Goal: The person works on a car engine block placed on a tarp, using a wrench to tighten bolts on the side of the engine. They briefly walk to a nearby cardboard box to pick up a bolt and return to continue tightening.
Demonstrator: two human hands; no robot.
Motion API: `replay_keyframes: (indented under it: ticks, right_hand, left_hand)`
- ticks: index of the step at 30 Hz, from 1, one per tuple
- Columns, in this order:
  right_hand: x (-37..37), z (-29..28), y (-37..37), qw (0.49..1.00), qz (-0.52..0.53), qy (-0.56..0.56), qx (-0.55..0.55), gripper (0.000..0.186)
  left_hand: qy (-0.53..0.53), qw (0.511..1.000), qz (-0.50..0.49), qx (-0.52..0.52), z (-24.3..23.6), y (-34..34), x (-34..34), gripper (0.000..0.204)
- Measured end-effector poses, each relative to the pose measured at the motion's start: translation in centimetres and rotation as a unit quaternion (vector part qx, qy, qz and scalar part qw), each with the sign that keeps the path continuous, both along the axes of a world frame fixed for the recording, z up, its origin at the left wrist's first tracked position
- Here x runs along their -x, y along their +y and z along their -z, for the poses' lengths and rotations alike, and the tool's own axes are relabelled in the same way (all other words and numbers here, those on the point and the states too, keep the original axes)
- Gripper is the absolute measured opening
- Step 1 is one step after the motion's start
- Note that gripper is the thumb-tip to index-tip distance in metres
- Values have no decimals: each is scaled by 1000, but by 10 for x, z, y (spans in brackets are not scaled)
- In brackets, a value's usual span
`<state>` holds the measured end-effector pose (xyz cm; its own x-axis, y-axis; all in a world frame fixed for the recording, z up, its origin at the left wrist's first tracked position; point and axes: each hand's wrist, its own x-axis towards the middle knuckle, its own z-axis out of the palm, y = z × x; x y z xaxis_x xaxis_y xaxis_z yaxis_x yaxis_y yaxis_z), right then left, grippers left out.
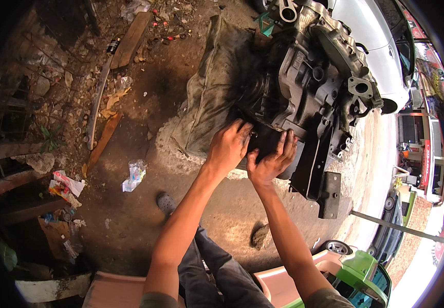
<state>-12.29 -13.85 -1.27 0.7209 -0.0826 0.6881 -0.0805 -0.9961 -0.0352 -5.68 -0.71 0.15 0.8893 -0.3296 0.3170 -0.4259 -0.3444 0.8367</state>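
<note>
A large greasy engine (304, 87) lies tilted over a dirty cloth cover (209, 97), its grey castings and dark parts facing up. Both of my hands are at its near end, on either side of a dark, blackened engine part (264, 143). My left hand (229, 146) has its fingers curled over the left edge of that part, with sooty fingertips. My right hand (276, 159) grips its right side, thumb toward the left hand and fingers laid along the top. Beside my right hand runs a long black metal bracket (309, 167). The undersides of my fingers are hidden.
Wooden planks (131, 41), rubble and litter line the left side. A crumpled plastic wrapper (134, 174) lies on the ground near my shoe (166, 203). A silver car (373, 46) stands behind the engine. Behind my arms are a green and pink vehicle body (358, 269) and a stone (260, 236).
</note>
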Motion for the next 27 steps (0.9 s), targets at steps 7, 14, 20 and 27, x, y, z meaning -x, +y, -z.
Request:
replay_keyframes:
  ticks: [7, 14, 20, 27]
  right_hand:
    - [2, -3, 0, 999, -6, 30, 12, 79]
    - [3, -4, 0, 999, -7, 35, 10, 80]
    - [3, -5, 1, 999, -12, 30, 7, 79]
    - [0, -2, 1, 1000, 3, 9, 12, 75]
  left_hand:
    - [-201, 978, 39, -33, 32, 8, -7, 33]
    - [-198, 976, 83, -42, 40, 8, -11, 31]
    - [-202, 976, 74, -29, 46, 2, 6, 33]
    - [81, 991, -14, -102, 28, 31, -3, 42]
